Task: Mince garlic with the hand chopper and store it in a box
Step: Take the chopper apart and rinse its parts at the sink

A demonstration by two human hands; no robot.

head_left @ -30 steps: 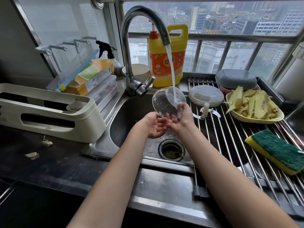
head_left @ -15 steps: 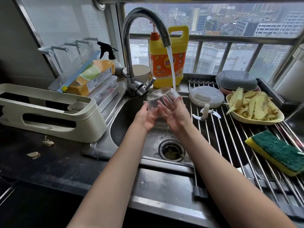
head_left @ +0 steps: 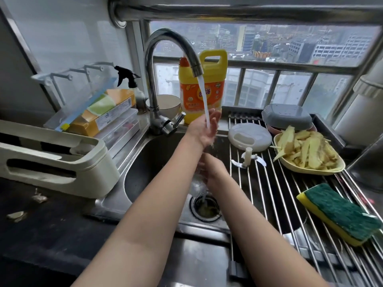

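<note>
My left hand (head_left: 204, 129) is raised, open, palm in the water stream from the faucet (head_left: 163, 79). Lower in the sink (head_left: 145, 162), my right hand (head_left: 213, 170) grips the clear chopper bowl (head_left: 196, 183), which is tipped toward the drain and hard to make out. The chopper's white lid (head_left: 249, 137) lies on the drying rack (head_left: 269, 193), and its blade piece (head_left: 247, 159) stands just in front of the lid. A grey-lidded box (head_left: 287, 117) sits behind them.
A yellow plate of peelings (head_left: 308, 156) and a green-and-yellow sponge (head_left: 339, 214) lie on the rack at right. A yellow detergent bottle (head_left: 203, 85) stands behind the faucet. A beige holder (head_left: 58, 160) and garlic skins (head_left: 16, 216) are on the left counter.
The bowl, held up under the tap by both hands, has dropped low into the sink in my right hand. My left hand let go and rose into the stream.
</note>
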